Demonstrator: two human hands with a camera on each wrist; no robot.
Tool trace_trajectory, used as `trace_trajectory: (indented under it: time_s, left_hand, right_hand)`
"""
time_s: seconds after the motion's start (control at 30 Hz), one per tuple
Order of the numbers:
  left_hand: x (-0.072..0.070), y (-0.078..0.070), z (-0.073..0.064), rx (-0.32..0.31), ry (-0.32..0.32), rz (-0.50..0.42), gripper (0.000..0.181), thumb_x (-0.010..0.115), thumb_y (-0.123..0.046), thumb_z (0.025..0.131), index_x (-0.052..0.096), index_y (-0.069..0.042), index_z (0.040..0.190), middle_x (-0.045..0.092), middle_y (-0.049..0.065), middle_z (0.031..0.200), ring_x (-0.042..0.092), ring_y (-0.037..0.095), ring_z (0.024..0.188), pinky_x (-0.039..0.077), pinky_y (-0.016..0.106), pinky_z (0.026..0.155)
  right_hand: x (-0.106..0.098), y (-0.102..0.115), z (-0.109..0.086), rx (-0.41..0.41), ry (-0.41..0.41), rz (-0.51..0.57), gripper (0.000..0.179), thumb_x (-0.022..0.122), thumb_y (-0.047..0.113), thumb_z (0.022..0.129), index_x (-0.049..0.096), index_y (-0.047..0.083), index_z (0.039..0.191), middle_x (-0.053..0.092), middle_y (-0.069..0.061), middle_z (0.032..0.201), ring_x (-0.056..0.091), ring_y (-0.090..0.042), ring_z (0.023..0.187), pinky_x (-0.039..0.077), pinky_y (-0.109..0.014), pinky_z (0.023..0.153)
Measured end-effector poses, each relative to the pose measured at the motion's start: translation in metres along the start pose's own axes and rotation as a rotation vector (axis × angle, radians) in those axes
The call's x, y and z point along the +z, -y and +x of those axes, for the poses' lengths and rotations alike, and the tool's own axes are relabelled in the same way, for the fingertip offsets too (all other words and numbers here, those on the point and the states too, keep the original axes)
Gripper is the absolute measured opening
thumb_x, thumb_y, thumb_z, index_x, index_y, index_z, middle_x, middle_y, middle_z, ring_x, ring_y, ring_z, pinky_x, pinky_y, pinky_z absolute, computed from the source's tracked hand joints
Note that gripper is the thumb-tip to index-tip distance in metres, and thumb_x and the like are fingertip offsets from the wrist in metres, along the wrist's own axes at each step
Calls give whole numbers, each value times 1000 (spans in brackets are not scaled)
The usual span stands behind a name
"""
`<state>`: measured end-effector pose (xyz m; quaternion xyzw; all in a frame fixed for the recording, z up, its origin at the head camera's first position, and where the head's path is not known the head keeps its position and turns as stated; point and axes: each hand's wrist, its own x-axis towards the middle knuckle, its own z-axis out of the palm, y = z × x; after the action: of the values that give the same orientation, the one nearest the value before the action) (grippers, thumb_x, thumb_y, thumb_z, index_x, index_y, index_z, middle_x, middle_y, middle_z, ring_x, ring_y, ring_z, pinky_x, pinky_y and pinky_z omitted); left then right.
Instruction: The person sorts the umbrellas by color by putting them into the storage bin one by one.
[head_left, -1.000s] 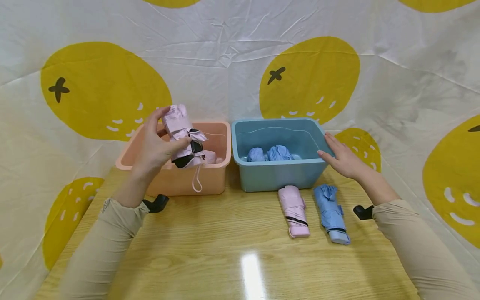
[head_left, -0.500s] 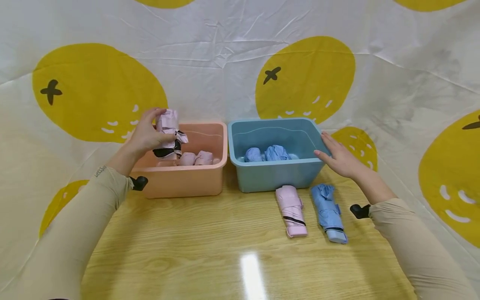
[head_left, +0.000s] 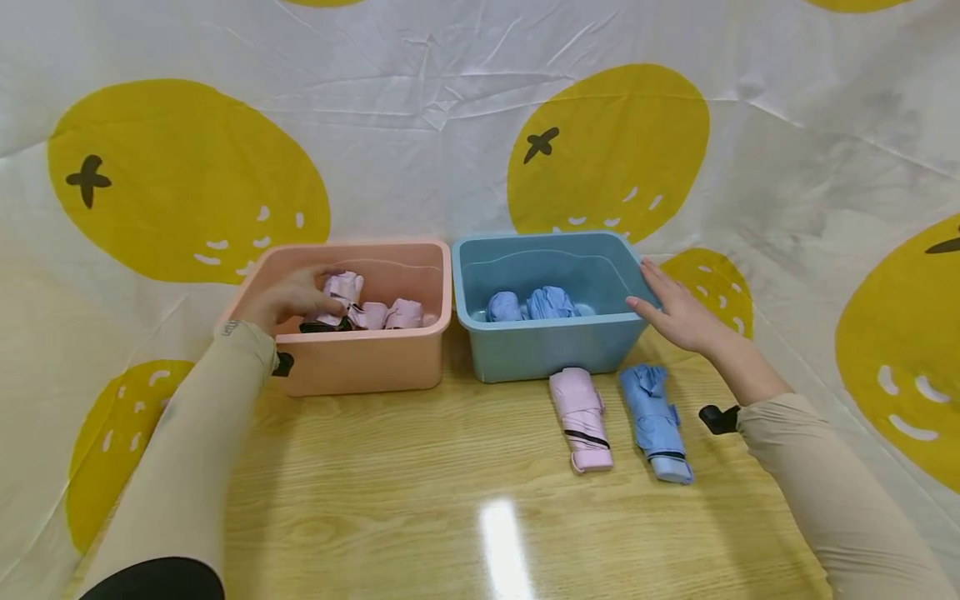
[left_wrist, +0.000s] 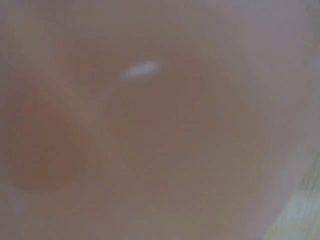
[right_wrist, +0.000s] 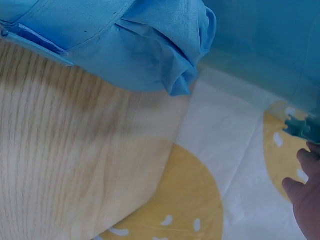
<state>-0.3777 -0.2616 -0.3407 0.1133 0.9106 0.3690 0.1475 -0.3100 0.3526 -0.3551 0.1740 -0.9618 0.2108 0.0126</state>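
At three o'clock the right hand (head_left: 678,312) rests straight-fingered on a blue plastic box (head_left: 551,348); at nine the left hand (head_left: 291,295) grips a folded pink fabric umbrella (head_left: 344,287) inside a peach plastic box (head_left: 367,364). Likely step: placing; next, release.

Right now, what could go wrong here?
1. The left hand holds a folded pink-and-black fabric umbrella in the salmon plastic bin, close by two rolled pink fabric umbrellas; it may jostle them.
2. The right hand touches the blue plastic bin; pressure might shift it, bumping the folded pink fabric umbrella close in front.
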Motion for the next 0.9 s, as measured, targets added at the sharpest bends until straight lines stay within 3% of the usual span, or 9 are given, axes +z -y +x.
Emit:
trace_trajectory:
  time_s: [0.1,0.27,0.4,0.53,0.77,0.9]
  left_hand:
    - [2,3,3,-56,25,20,89,79,-11,88,30,-4,162,52,25,134,42,18,52,44,34,58]
    - [3,5,6,-87,94,26,90,79,-16,90,28,-4,163,27,28,162,51,23,73,47,34,66]
    - [5,7,7,-122,162,1,91,77,-20,93,24,-4,164,20,29,164,51,26,88,48,34,69]
    - [5,10,5,-125,189,-5,90,75,-20,96,20,-2,164,16,30,165,49,32,100,48,36,74]
    - [2,12,1,-140,220,3,87,69,-16,100,13,-2,165,7,30,168,36,47,135,45,57,105]
    - [1,12,-1,-148,221,48,90,71,-23,99,14,-4,166,10,30,169,31,51,143,41,65,110]
  right_hand:
    - [-2,0,-1,9,5,1,83,43,49,110,2,5,167,-2,-16,174,2,-43,158,2,-65,124]
    - [-4,-1,-2,21,11,0,83,44,47,110,1,5,166,-4,-15,174,1,-42,158,0,-64,124]
    - [-3,0,-1,17,15,-2,83,44,48,110,2,4,166,-2,-17,174,2,-43,158,2,-65,124]
    - [-3,2,0,23,21,-6,84,44,48,110,2,4,166,-3,-17,174,2,-43,158,2,-65,124]
    - [-3,2,0,27,19,-10,83,44,49,110,0,6,167,-4,-16,174,2,-43,158,1,-64,124]
    - [-2,2,-1,30,19,-14,84,43,49,110,0,7,167,-5,-13,174,2,-43,158,0,-63,124]
